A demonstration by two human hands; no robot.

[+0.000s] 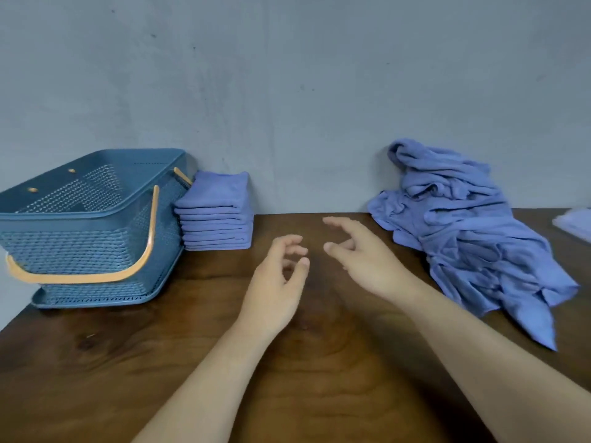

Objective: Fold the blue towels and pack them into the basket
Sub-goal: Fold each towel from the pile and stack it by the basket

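Observation:
A stack of several folded blue towels point(216, 215) stands at the back of the wooden table point(128, 362), right beside a blue plastic basket point(89, 225) with orange handles on the left. The basket looks empty inside. A heap of unfolded blue towels point(463, 225) lies on the right against the wall. My left hand point(278, 282) hovers over the table's middle, fingers loosely curled, holding nothing. My right hand point(361, 257) is just to its right, fingers relaxed and spread, also empty, a short way left of the heap.
A grey wall runs along the table's back edge. A pale blue item point(574, 223) shows at the far right edge, partly cut off. Bare wood lies between the folded stack and the heap.

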